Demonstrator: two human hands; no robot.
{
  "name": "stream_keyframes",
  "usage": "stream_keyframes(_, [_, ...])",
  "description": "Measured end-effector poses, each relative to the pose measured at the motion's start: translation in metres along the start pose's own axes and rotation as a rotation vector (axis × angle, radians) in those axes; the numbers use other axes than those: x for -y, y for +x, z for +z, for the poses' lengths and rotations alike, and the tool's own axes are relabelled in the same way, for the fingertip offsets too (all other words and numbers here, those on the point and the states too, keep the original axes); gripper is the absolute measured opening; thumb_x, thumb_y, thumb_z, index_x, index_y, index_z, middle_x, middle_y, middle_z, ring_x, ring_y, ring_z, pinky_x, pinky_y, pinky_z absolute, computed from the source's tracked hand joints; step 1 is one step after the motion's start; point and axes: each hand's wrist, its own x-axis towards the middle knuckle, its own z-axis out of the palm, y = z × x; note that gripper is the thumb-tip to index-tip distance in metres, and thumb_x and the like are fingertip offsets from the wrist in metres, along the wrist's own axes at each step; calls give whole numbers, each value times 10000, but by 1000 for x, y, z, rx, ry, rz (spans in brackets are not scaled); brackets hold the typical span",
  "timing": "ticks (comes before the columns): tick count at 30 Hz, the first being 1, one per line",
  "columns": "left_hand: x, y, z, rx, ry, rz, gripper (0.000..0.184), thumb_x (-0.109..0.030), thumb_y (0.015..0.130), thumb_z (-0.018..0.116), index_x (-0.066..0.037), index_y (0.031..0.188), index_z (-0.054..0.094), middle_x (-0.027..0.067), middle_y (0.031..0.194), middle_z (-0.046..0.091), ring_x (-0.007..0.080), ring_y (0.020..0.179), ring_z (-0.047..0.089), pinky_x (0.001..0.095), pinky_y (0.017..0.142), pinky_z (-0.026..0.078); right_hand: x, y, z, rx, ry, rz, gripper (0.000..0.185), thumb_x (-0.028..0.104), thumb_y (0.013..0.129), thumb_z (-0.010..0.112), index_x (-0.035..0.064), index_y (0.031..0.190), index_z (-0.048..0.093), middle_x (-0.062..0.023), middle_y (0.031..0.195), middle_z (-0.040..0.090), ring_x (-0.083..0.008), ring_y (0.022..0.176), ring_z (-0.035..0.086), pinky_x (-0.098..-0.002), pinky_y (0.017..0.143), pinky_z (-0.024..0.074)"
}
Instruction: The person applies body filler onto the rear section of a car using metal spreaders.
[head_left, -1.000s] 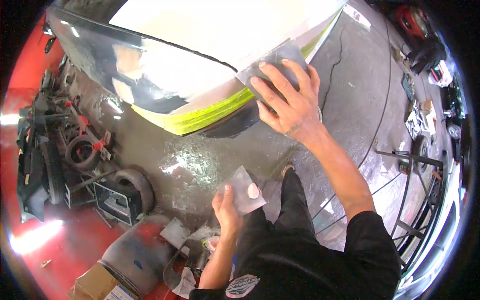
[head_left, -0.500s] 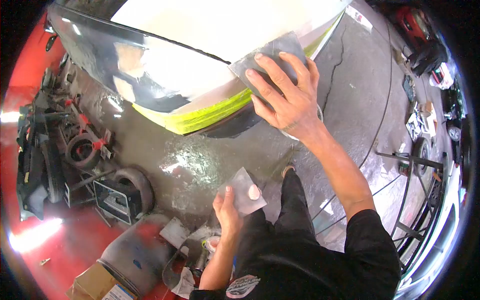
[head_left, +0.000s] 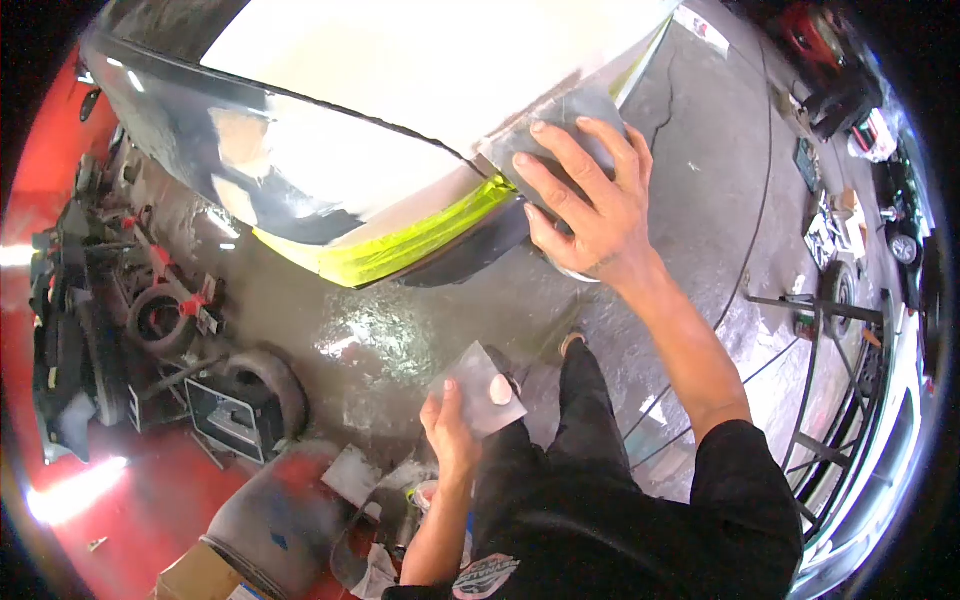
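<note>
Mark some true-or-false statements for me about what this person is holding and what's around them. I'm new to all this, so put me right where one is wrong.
1. The left hand holds a sheet. True.
2. The tape on the car is red. False: it is yellow-green.
3. The right hand lies over a second sheet at the car. True.
4. The pale blob is on the right hand's sheet. False: it sits on the left hand's sheet.
5. The person's shirt is white. False: it is black, with a light print.
6. A box shows at the bottom left of the picture. True.
</note>
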Motion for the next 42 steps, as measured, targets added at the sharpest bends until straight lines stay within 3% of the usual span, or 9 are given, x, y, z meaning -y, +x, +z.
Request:
stream_keyframes(4, [6,3,-1,-41,41,5,268,-240,1032,637,5,1138,615,92,1068,678,182,941,662,346,814,554,-8,13,9,-64,9,-32,435,222,718,772,173,1147,727,-6,1346,629,-319,1227,518,-549,1028,367])
stream_keyframes(13, [11,5,-4,13,25,6,252,-230,1046,608,-7,1163,612,100,1076,691,184,925,678,349,810,565,-14,-4,2,38,32,-8,433,240,715,771,183,1142,727,3,1358,620,-313,1231,517,-554,1059,341])
stream_keyframes(23, [12,-1,0,-33,64,-4,232,-248,1053,598,-32,1127,639,62,1029,697,152,885,657,318,805,552,5,14,16,-57,1,-52,426,245,740,777,170,1154,712,6,1370,614,-311,1243,515,-596,1017,371])
stream_keyframes(29, [6,-5,-3,11,43,5,237,-258,1050,605,-34,1120,638,55,1035,693,150,900,655,325,819,550,6,-4,8,24,-13,-1,489,213,689,804,177,1174,756,-6,1374,642,-315,1275,508,-552,1062,357])
stream_keyframes(32, [7,-5,1,-117,41,-36,234,-252,1055,598,-31,1120,640,56,1041,694,149,902,656,327,816,553,10,-5,6,21,-10,-10,499,221,692,809,185,1187,755,-9,1382,637,-315,1278,508,-556,1065,357])
stream_keyframes(35, [9,-2,-6,-29,21,-27,266,-235,1033,640,8,1132,598,95,1048,657,181,930,649,353,799,553,16,7,12,-45,13,-39,458,238,715,781,168,1162,713,-2,1373,609,-322,1221,529,-576,1024,363])
stream_keyframes(42, [11,0,-12,-31,21,-17,260,-235,1037,636,9,1121,608,88,1046,661,173,919,645,347,809,547,17,11,26,-70,-5,-45,460,223,729,788,173,1179,702,6,1367,609,-322,1224,524,-589,1031,352])
